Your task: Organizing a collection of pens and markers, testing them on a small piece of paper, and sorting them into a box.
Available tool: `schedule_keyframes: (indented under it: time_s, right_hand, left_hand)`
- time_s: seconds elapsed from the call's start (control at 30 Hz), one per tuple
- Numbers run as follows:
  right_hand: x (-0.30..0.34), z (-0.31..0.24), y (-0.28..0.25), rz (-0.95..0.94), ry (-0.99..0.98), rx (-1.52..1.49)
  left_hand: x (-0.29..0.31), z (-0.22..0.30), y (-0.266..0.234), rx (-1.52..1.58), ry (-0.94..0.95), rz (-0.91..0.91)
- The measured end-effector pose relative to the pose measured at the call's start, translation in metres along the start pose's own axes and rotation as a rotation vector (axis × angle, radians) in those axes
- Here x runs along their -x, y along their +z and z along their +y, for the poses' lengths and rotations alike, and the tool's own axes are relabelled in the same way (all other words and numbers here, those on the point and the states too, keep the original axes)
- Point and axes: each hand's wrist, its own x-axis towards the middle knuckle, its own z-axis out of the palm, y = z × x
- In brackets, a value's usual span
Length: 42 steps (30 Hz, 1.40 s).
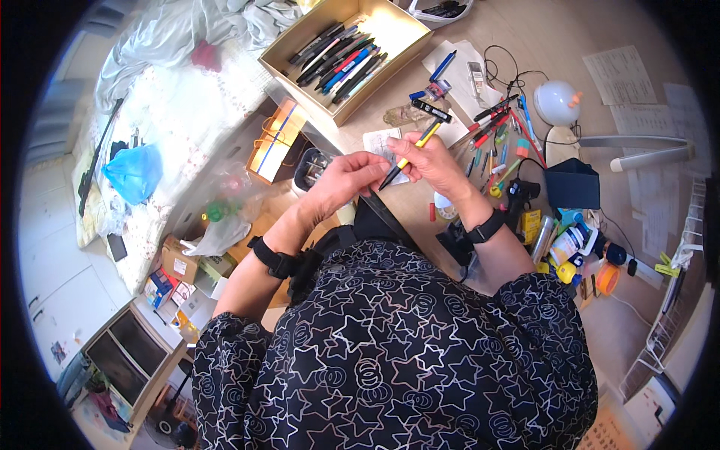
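Note:
My right hand (433, 166) is closed around a yellow-and-black pen (427, 136), which slants with its dark end down toward my left hand. Close beside that end, my left hand (345, 180) is pinched, thumb against fingers; whatever lies between them is too small to make out. Under and just beyond both hands lies a small sheet of paper (378, 141) with markings. A black marker (431, 111) rests on the desk past the pen's upper end. Farther left, an open cardboard box (310, 97) holds several pens (341, 64), lying side by side.
Loose pens and pencils (501, 135) lie scattered to the right, near a white round lamp-like object (556, 103) and a dark box (572, 184). Bottles and tape (570, 244) crowd the desk's right. A small dark container (309, 169) sits left of my left hand.

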Motion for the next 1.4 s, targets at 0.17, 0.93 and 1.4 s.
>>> schedule_keyframes:
  time_s: [0.17, 0.93, 1.4]
  right_hand:
    - [0.0, -0.003, 0.006, -0.061, 0.031, -0.002]
    - [-0.006, -0.021, 0.012, 0.066, -0.233, -0.185]
    - [-0.003, -0.057, 0.003, 0.105, -0.304, -0.315]
  left_hand:
    - [0.008, 0.01, 0.013, 0.063, -0.032, -0.074]
    - [0.009, 0.0, 0.012, 0.591, 0.047, -0.291]
    - [0.004, 0.015, 0.005, -0.052, 0.241, 0.218]
